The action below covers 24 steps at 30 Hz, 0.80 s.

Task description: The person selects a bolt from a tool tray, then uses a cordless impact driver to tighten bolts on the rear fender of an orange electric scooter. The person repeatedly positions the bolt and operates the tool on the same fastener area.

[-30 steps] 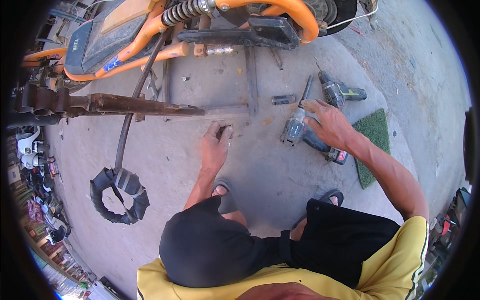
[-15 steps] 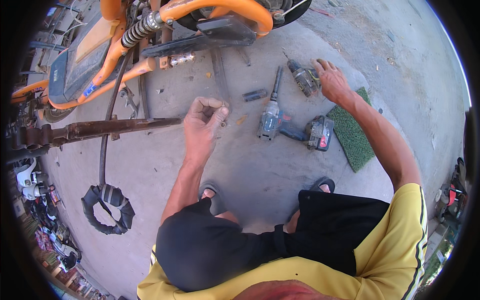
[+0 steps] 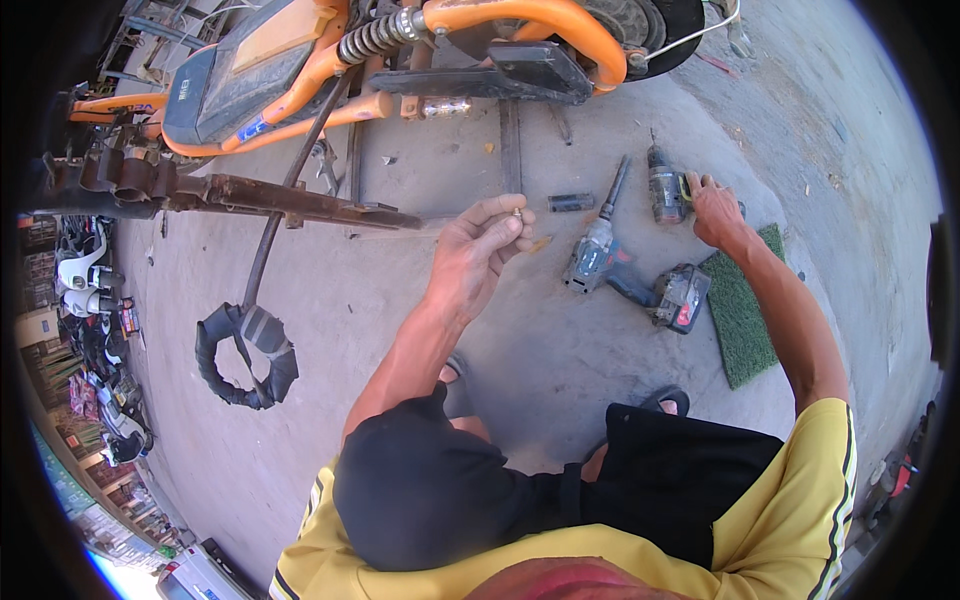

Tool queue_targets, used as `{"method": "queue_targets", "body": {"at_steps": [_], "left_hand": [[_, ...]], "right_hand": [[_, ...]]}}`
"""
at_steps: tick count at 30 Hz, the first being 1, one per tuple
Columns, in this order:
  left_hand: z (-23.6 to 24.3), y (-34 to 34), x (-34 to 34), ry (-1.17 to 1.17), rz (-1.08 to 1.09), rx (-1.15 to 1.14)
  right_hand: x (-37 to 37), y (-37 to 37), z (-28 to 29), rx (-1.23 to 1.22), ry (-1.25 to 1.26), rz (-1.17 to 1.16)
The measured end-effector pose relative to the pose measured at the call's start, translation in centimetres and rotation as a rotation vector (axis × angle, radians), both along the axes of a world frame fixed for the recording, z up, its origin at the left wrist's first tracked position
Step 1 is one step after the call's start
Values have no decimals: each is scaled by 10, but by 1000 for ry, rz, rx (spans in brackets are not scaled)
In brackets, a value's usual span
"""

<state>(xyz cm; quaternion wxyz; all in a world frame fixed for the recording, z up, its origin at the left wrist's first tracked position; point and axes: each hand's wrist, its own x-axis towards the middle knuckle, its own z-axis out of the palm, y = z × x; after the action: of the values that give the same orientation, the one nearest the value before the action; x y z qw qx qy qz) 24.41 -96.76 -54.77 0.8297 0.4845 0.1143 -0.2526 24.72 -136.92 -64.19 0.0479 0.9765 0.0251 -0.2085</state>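
My left hand [image 3: 480, 250] is closed in a pinch, palm turned up, near the middle of the view. Between thumb and fingertips sits a small metal piece [image 3: 517, 213], too small to name exactly. Over to the right, my right hand [image 3: 718, 212] is closed around the handle of a cordless drill [image 3: 664, 186] lying on the ground, its bit pointing away from me. Palm and fingers hide most of that handle. Between my hands lies a cordless impact wrench [image 3: 592, 256] with a long socket and a battery [image 3: 682, 298]. Beyond it rests a short dark cylinder [image 3: 571, 202].
An orange vehicle frame [image 3: 330, 75] with a coil spring [image 3: 380, 38] fills the far left. A rusty metal bar [image 3: 290, 200] juts in from the left, near a tape-wrapped ring [image 3: 212, 365]. A green turf mat [image 3: 745, 330] lies under my right forearm.
My right hand has come down onto the drill and its fingers have closed round the handle. The left hand still pinches the small piece. The whole view has shifted and turned slightly.
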Motion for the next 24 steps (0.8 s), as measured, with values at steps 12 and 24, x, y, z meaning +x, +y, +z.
{"method": "queue_targets", "body": {"at_steps": [12, 24], "left_hand": [[-1, 3, 2, -42, -41, -60], [15, 16, 11, 54, 29, -422]], "right_hand": [[-56, 96, 130, 1058, 46, -404], [-78, 139, 157, 892, -201, 284]]}}
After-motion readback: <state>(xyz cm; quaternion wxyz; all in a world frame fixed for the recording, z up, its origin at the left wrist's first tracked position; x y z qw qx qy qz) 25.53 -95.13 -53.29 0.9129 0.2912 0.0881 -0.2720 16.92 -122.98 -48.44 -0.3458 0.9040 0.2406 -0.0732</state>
